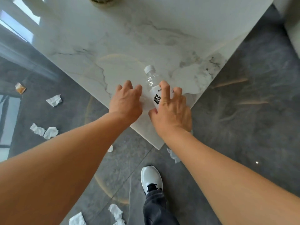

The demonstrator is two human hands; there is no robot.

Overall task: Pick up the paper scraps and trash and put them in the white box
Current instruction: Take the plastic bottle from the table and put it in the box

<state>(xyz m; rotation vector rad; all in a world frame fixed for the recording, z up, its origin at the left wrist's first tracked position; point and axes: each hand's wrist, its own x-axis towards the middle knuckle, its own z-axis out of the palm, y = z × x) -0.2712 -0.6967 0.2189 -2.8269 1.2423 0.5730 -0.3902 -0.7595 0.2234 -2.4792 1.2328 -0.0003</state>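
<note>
arms: both bare to the frame edge, no sleeves showing | left hand point(125, 103): bare, no glove or ring | right hand point(172, 111): bare, no glove or ring | wrists: nothing worn | shoe point(151, 179): white sneaker, black laces | trouser leg point(155, 208): dark grey denim, creased

A home living space: beneath the hands, a glossy white marble-look table point(129, 38) stands on polished dark grey floor tiles point(251, 111), with crumpled paper scraps point(54, 100) strewn left of them.
</note>
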